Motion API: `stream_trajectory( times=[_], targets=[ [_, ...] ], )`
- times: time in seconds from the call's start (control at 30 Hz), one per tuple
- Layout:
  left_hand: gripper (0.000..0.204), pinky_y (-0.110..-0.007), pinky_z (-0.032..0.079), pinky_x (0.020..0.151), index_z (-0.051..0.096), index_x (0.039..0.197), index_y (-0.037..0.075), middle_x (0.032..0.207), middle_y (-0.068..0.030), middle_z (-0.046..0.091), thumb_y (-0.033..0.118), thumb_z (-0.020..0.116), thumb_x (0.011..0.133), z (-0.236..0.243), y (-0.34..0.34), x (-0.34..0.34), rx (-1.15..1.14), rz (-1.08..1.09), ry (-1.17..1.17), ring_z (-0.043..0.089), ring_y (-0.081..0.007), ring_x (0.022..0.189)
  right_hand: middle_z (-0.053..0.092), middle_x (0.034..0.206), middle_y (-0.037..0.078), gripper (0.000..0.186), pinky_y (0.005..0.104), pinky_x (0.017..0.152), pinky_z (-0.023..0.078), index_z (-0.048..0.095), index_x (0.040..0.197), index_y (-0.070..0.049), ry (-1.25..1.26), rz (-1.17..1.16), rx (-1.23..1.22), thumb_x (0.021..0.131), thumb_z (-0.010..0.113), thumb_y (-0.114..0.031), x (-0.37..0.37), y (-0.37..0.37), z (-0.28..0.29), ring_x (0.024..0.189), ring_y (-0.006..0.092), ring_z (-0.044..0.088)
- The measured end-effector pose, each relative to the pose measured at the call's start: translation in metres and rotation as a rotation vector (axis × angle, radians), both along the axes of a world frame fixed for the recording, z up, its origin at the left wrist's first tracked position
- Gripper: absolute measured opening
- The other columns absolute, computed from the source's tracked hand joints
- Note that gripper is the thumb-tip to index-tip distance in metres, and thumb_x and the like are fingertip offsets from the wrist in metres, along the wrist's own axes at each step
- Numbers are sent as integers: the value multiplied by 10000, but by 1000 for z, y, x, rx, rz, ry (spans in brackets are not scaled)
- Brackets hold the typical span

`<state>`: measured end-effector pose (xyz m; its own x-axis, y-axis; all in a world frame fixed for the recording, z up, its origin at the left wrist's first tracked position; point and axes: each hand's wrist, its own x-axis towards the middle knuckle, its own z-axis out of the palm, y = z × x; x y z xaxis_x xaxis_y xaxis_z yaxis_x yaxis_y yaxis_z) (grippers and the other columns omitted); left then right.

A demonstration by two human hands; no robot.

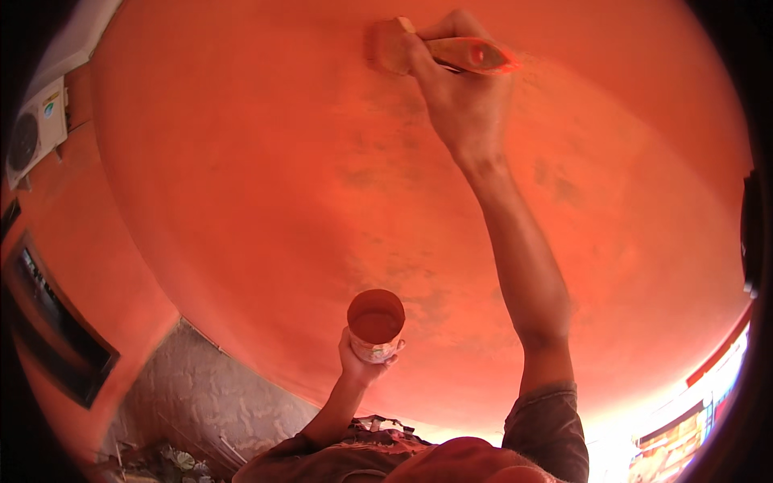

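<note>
1. At the far left, an outdoor air-conditioner unit (pixel 39 133) is hanging high, and a dark-framed opening (pixel 60 326) is showing below it.
2. The left hand (pixel 361 365) is closing its fingers around the lower part of 1 round can (pixel 374 352), low in the view in front of the chest.
3. The can's mouth is facing up toward the head; reddish paint (pixel 376 328) is lying inside, below the rim. Its depth is not showing.
4. Almost straight above the can, and well apart from it, the bristles (pixel 379 47) are pointing left and appear to be touching the orange wall (pixel 250 169), though they are blurring.
5. The brush (pixel 465 53) is lying nearly crosswise, its handle running right and slightly downward.
6. The right hand (pixel 469 95) is gripping the brush near its head, so this hand is the nearer of the 2 to the bristles; the left is the nearer to the paint.
</note>
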<state>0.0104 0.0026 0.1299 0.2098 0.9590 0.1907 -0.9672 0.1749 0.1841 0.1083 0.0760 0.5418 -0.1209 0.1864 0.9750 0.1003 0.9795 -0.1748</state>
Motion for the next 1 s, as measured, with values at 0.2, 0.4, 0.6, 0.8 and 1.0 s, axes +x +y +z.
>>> stream_trajectory(
  times=[0.2, 0.4, 0.6, 0.8, 1.0],
  targets=[
    [654, -320, 511, 586, 541, 1334, 104, 1153, -149, 620, 599, 489, 910, -4, 5, 0, -7, -73, 14, 596, -348, 967, 626, 959, 55, 118, 282, 785, 576, 648, 921, 33, 303, -122, 158, 938, 683, -79, 148, 11, -24, 830, 138, 638],
    [657, -316, 499, 583, 531, 1339, 105, 1148, -159, 617, 604, 496, 913, -10, 9, 1, -34, -166, 22, 589, -349, 970, 675, 857, 27, 204, 243, 728, 505, 657, 863, 28, 522, -931, 166, 933, 725, -151, 325, -48, -35, 828, 102, 630],
    [654, -316, 481, 571, 525, 1340, 108, 1139, -145, 618, 601, 478, 913, -23, 3, -1, 7, -207, 24, 597, -347, 957, 699, 783, -16, 245, 276, 694, 505, 703, 852, -105, 306, -1079, 187, 948, 699, -331, 267, -49, -34, 761, 115, 653],
    [606, -327, 483, 557, 540, 1336, 148, 1128, -113, 622, 580, 432, 925, -46, -21, 3, -78, -111, 28, 611, -361, 941, 718, 1058, 72, 329, 384, 708, 583, 676, 1118, -148, 8, -953, 541, 803, 715, -59, 24, -9, -41, 866, 293, 714],
    [561, -347, 487, 557, 569, 1293, 144, 1125, -101, 629, 536, 427, 917, -41, -34, 1, -60, -1, 34, 618, -361, 909, 695, 718, 154, 156, 474, 645, 545, 694, 992, -106, -255, -404, 531, 892, 575, -95, -194, -24, -2, 676, 322, 696]
  ],
)
